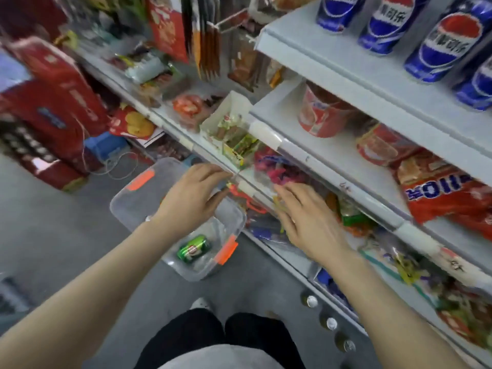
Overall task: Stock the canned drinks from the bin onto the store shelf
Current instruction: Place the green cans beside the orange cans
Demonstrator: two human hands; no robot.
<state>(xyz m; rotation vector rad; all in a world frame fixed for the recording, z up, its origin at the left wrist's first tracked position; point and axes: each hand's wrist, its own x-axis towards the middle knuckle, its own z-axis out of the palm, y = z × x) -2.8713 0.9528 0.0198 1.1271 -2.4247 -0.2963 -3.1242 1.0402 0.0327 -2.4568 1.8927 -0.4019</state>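
A clear plastic bin (133, 201) with orange latches sits on the grey floor below the shelving. One green can (193, 248) lies on its side inside it. My left hand (190, 199) hovers above the bin, fingers apart and empty. My right hand (306, 218) is spread open over the front of a lower shelf, holding nothing. Several blue cola cans (450, 41) stand upright on the top shelf (319, 46) at the upper right.
Red cup noodles (320, 113) and a red snack bag (447, 193) fill the middle shelf. Bagged sweets and small boxes crowd the lower shelves. Red gift boxes (50, 107) are stacked on the floor at the left. Three can tops (330, 323) show on the bottom shelf.
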